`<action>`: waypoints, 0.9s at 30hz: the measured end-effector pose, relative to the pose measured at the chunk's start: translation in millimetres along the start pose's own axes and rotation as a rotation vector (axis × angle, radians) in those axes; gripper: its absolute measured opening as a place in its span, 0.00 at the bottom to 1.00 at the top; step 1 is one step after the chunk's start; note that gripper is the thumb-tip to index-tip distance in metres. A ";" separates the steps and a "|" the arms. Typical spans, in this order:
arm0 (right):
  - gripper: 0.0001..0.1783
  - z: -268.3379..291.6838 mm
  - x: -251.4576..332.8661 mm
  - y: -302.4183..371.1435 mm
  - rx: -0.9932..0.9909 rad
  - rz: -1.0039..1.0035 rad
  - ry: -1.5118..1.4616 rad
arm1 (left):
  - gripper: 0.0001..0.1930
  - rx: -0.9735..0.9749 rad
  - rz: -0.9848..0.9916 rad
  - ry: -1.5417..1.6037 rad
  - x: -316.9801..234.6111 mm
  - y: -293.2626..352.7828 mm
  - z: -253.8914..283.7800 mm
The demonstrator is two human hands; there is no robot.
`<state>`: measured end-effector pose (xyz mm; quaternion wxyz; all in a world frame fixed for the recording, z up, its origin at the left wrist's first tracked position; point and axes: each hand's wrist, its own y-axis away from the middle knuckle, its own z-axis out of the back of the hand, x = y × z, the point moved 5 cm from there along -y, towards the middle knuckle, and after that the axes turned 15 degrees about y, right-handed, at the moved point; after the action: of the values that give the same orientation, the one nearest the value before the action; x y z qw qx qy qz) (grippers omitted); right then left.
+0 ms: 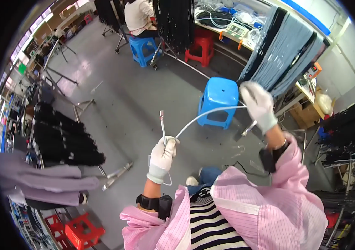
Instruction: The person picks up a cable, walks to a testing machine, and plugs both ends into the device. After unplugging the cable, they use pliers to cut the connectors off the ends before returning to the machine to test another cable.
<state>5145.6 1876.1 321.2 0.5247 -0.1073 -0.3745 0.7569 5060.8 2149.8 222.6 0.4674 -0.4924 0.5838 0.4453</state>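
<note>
A pale grey cable [198,116] bows through the air between my two hands, both in white gloves. My left hand [163,155] is closed round it; a short end with a connector-like tip [162,118] sticks up from the fist, and a loop hangs beneath. Raised at the right, my right hand [258,103] is smeared by motion, but its fingers look closed on the other stretch of the cable. A blue plastic stool [220,92] stands on the floor behind the cable.
Grey and black cables [283,46] hang in a thick bundle at the right, beside a cluttered workbench [244,39]. Racks of black cables [63,137] and grey covers [52,183] line the left. A person [139,18] sits on a blue stool [142,50] beyond; a red stool [201,48] is nearby.
</note>
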 end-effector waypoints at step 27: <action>0.19 -519.5 -230.2 -252.9 -0.185 -1.618 -1.353 | 0.13 0.249 0.470 -0.138 -7.3 -549.2 202.6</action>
<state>5712.9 1953.5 78.2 0.5445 0.5785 -0.6050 0.0528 5627.5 2284.5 163.3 0.4469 -0.2508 0.6989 0.4990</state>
